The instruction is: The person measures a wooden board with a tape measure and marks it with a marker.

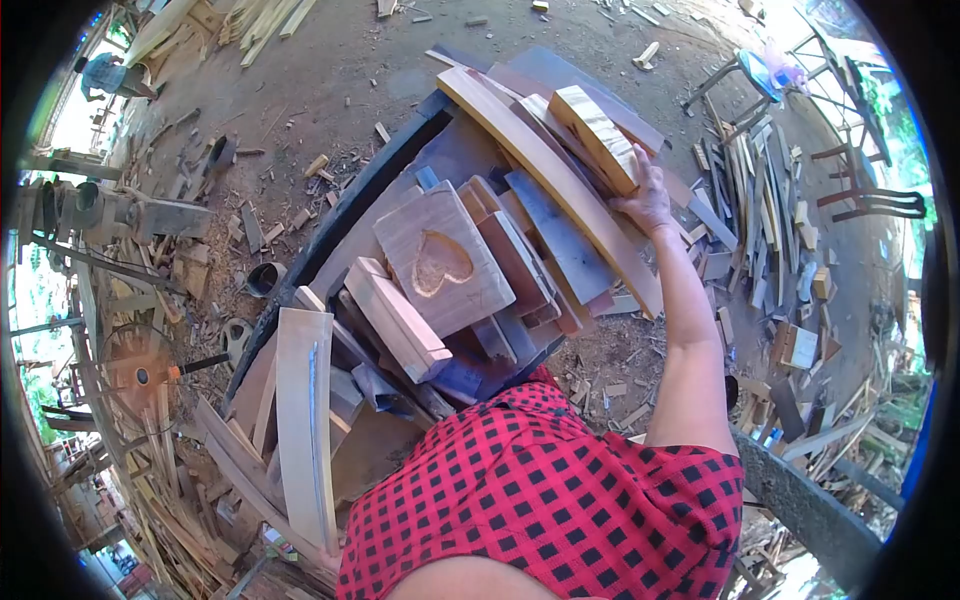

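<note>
My right hand [648, 198] grips the near end of a thick pale wooden block [590, 130], thumb and fingers on either side of it. This block lies at the far right of a heaped table, beside a long curved board [545, 180]. Nearer the middle, a square wooden piece with a heart-shaped hollow [465, 255] rests on other pieces, next to a pinkish beam [395, 320]. A pale curved board [305, 420] stands at the lower left. Only a small patch of skin shows at its bottom end, perhaps my left hand [325, 562]; its fingers are hidden.
The table's dark edge [340, 225] runs along the left. Wood scraps [765, 210] are piled on the ground at the right, near a blue-topped stool [757, 75]. Another person [112, 76] is far off at the upper left. A grey beam [805, 510] lies at the lower right.
</note>
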`<state>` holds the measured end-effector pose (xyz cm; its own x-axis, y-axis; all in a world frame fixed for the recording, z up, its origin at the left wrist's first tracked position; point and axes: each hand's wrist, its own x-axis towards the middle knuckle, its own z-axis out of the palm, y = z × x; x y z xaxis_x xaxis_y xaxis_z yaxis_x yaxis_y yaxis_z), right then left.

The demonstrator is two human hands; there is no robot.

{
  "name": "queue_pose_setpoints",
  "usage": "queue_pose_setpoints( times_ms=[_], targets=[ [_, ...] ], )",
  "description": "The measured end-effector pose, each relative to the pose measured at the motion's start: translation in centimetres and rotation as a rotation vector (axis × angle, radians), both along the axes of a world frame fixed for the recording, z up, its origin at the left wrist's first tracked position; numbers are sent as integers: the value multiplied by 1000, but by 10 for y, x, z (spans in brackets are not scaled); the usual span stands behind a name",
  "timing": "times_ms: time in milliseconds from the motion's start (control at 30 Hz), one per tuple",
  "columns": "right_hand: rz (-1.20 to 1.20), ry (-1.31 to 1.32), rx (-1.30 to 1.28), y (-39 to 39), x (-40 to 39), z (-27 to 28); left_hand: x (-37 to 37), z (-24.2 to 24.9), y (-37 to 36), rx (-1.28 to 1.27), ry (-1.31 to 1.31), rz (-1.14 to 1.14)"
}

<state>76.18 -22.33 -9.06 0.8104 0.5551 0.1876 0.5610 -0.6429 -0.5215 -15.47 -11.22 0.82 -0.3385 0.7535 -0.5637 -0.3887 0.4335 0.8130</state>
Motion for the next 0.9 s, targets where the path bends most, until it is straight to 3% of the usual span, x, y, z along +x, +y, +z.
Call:
queue_pose_setpoints(
  times_ms=[167,367,433,567,667,767,900],
  targets=[
    [-44,15,-77,-3,4,1,12,0,6,-33,-32,30],
    [71,50,130,-3,66,48,11,-3,5,-74,-74,80],
    [142,305,164,-1,93,75,10,-6,8,-91,-89,87],
    [97,485,239,6,103,125,8,-11,11,-117,-125,109],
    [110,71,203,4,107,116,6,-15,13,-132,-152,124],
    [-6,-32,57,3,82,90,2,-20,5,-130,-185,167],
    [-51,-161,77,-6,44,12,-7,-23,-15,-132,-217,235]
  ],
)
